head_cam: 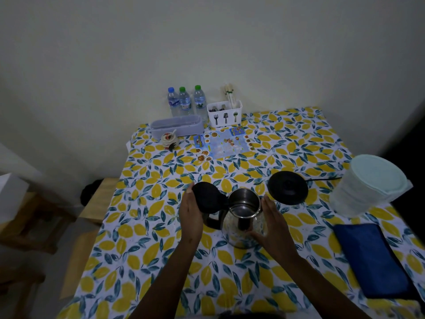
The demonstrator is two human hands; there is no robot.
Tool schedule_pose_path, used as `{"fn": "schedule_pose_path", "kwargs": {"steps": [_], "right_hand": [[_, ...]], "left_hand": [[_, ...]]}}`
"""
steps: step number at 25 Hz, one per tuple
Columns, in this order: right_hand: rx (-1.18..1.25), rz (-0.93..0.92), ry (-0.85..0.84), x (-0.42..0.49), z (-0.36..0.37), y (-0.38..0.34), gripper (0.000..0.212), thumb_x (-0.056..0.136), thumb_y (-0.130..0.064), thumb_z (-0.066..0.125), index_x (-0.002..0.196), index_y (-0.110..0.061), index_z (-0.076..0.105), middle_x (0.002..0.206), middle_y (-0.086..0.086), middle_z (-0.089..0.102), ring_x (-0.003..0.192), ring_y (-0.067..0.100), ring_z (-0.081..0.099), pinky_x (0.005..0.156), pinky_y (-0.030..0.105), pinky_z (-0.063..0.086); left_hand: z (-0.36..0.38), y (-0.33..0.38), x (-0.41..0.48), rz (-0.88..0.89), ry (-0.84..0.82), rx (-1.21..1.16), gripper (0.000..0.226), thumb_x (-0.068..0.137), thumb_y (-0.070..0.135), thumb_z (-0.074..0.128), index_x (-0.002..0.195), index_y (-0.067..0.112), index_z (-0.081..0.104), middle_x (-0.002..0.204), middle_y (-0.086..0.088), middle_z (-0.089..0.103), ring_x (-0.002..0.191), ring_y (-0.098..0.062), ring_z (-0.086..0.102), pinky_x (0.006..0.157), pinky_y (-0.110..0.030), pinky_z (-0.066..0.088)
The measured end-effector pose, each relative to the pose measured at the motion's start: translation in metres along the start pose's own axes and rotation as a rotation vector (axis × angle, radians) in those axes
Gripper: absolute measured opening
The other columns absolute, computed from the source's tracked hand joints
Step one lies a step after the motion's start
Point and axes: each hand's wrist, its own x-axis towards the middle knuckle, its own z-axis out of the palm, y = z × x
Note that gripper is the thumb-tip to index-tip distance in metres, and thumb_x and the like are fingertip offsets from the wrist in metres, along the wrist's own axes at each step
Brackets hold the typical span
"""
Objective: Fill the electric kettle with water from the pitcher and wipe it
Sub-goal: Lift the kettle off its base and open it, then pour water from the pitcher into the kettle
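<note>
So far only the opening step looks done: the kettle (243,217) stands off its black base (288,187), its lid (207,200) is swung back to the left, and I see no water inside it, though the dim light makes this hard to judge. The pouring and the wiping are both left to do.

From the left: the left hand (190,215) lies against the open lid, its fingers (190,192) stretched flat along the lid's outer side and not closed around anything. Left of these fingers the surface (142,226) runs only a short way before its edge, and below that edge stand wooden stools (96,199). Between the two hands is the kettle, with its dark handle under the lid. The right hand (271,224) cups the kettle's glass wall with loosely spread fingers (268,203); it steadies the body more than it grips it. Just beyond those fingers, up and to the right, sits the base with its cord. Further right stands the pitcher (368,185) with a pale lid, close to the right edge, and nearer to the person lies a folded blue cloth (372,261), also near this edge.

In my judgement the open room is in front of the kettle and on the near side of the surface; the bottles (185,101) and the cutlery box (225,113) at the far wall are well apart from the work.
</note>
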Motion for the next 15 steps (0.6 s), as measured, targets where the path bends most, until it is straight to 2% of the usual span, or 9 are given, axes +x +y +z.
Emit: {"fn": "schedule_pose_path", "kwargs": {"steps": [3,5,8,11,15], "right_hand": [[0.017,-0.01,0.05,-0.004,-0.006,0.005,0.095,0.078,-0.037,0.076,0.15,-0.007,0.022,0.159,0.007,0.018,0.147,0.023,0.017,0.114,0.051,0.03],[0.027,-0.004,0.088,-0.011,-0.013,0.013,0.093,0.078,-0.04,0.074,0.15,-0.009,0.024,0.159,0.004,0.019,0.147,0.021,0.017,0.115,0.048,0.03],[-0.023,0.033,0.117,-0.021,-0.027,0.035,0.09,0.082,-0.047,0.068,0.151,-0.015,0.02,0.161,0.002,0.015,0.148,0.018,0.01,0.116,0.046,0.024],[-0.076,0.124,0.155,-0.032,-0.047,0.061,0.087,0.085,-0.048,0.064,0.151,-0.019,0.016,0.161,0.0,0.012,0.148,0.017,0.009,0.117,0.045,0.021],[-0.089,0.273,0.22,-0.053,-0.076,0.101,0.082,0.085,-0.045,0.066,0.15,-0.016,0.024,0.159,0.003,0.019,0.147,0.019,0.013,0.118,0.045,0.021]], "left_hand": [[-0.003,0.01,0.007,0.243,0.047,0.339,0.041,0.103,0.026,0.039,0.143,0.018,0.04,0.15,-0.004,0.041,0.14,-0.019,0.034,0.113,-0.042,0.034],[0.006,0.017,0.009,0.409,0.001,0.51,0.044,0.101,0.025,0.043,0.144,0.018,0.037,0.153,-0.005,0.037,0.144,-0.017,0.023,0.117,-0.043,0.026],[0.044,0.024,0.002,0.566,-0.179,0.611,0.046,0.1,0.028,0.044,0.144,0.018,0.036,0.152,-0.006,0.037,0.142,-0.01,0.019,0.119,-0.037,0.017],[0.099,0.019,-0.016,0.625,-0.415,0.711,0.052,0.099,0.04,0.035,0.147,0.02,0.03,0.156,-0.001,0.03,0.144,-0.007,0.009,0.119,-0.029,0.004],[0.173,0.009,-0.039,0.697,-0.7,0.718,0.054,0.1,0.04,0.039,0.149,0.019,0.026,0.157,0.0,0.024,0.142,-0.005,0.002,0.119,-0.032,0.008]]}}
